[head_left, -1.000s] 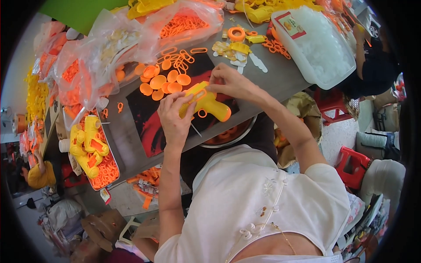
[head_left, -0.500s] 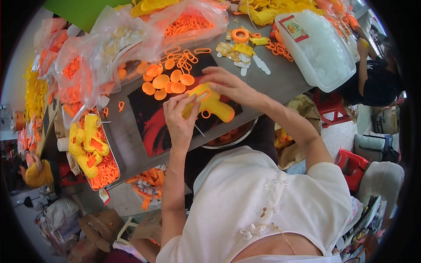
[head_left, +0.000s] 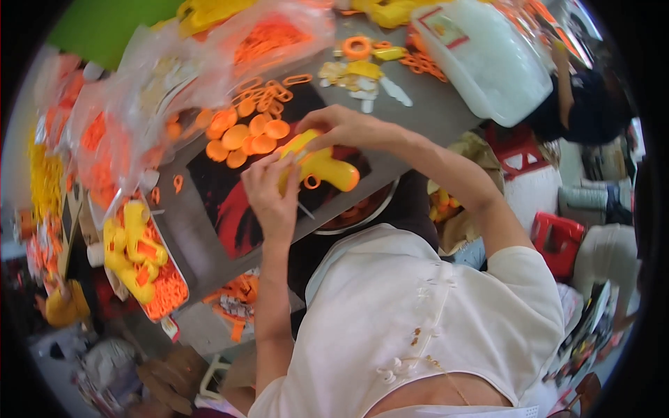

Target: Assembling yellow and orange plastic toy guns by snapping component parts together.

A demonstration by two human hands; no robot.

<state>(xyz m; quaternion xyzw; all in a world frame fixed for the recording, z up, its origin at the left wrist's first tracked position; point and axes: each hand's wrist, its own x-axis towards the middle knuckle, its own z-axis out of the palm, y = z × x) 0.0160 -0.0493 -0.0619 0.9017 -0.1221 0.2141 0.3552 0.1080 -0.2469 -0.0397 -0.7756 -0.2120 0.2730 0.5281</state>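
Observation:
A yellow toy gun [head_left: 324,167] with an orange end on its grip and a small orange trigger ring is held over the dark mat. My left hand [head_left: 270,195] is closed round its left end, fingers over the top. From the right, my right hand [head_left: 341,129] reaches across, and its bent fingers grip the gun's upper edge. Below my left hand sticks out a thin pale rod [head_left: 305,210]; its other end is hidden. Just beyond the gun lie several round orange caps [head_left: 245,136] and orange oval links [head_left: 275,90].
A tray [head_left: 187,287] of small orange parts and yellow gun bodies stands at left. Plastic bags [head_left: 122,132] of orange parts line the back left. A white tub [head_left: 481,70] stands back right, near loose white and yellow pieces [head_left: 366,80]. Co-workers sit at both sides.
My right hand has come down from above the toy gun onto its upper edge. My left hand keeps its hold. The whole view has shifted slightly.

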